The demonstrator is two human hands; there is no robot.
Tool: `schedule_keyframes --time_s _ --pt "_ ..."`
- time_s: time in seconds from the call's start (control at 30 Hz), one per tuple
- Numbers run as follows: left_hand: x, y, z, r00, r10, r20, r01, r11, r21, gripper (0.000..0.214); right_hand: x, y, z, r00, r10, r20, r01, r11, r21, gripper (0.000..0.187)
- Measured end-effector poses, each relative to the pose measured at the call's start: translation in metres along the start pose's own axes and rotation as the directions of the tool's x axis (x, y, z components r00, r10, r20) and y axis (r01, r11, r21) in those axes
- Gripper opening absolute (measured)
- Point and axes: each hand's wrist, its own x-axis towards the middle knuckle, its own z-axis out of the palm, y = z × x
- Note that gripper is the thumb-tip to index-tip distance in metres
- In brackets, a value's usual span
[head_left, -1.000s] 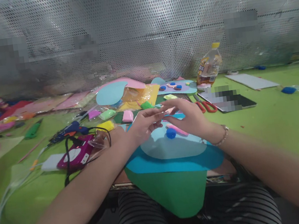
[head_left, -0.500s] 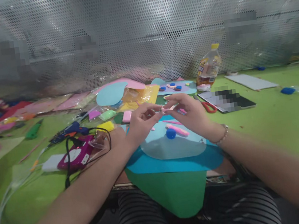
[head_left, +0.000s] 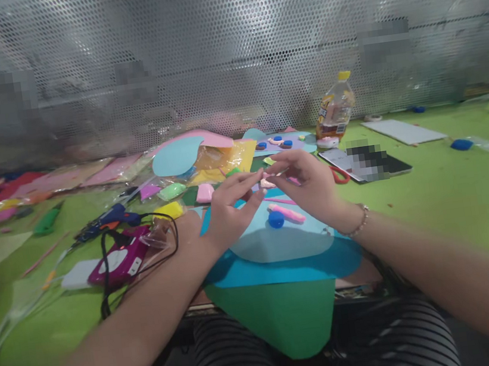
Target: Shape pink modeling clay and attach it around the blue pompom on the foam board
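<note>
My right hand [head_left: 308, 185] is closed in a pinch on a small piece of pale pink clay [head_left: 266, 182]. Beside it, my left hand [head_left: 237, 208] has its thumb and forefinger apart, the forefinger's tip close to the piece; whether it touches cannot be made out. Below the hands, a blue clay ball [head_left: 276, 219] and a pink clay roll [head_left: 290, 213] lie on a light blue paper shape [head_left: 280, 247]. That shape rests on darker blue paper [head_left: 278, 273], over a green sheet [head_left: 280, 316] hanging past the table edge. A thin pink stick [head_left: 279, 201] lies partly behind my right hand.
At left are a glue gun [head_left: 111, 217], a magenta power strip [head_left: 122, 259] and cables. Packs of clay, such as a yellow one [head_left: 170, 210], lie behind. To the right are red-handled scissors [head_left: 340, 174], a phone-like dark slab [head_left: 398, 166] and a bottle [head_left: 334, 108].
My left thumb has come away from the clay piece and its forefinger, so that hand has spread. My right hand keeps its pinch. The whole view has shifted slightly.
</note>
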Motion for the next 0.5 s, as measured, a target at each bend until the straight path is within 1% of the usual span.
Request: schedule_keyframes --time_s 0.07,0.17,0.5 --pt "0.0001 0.0013 -0.0003 0.999 0.028 0.02 -0.028 0.999 0.034 0.029 0.0003 -0.0004 -0.0002 1.0 0.007 -0.004 -0.007 1.0 -0.002 0.023" --pt "0.0005 0.0014 -0.0009 0.999 0.052 0.017 -0.053 0.997 0.064 0.028 0.0 -0.0004 -0.0002 1.0 0.01 -0.004 -0.01 1.0 0.002 0.023" --pt "0.0021 0.001 -0.0004 0.997 0.063 -0.037 -0.058 0.991 0.123 0.022 -0.0014 0.0023 0.0002 0.999 0.025 0.019 -0.026 0.999 0.032 0.023"
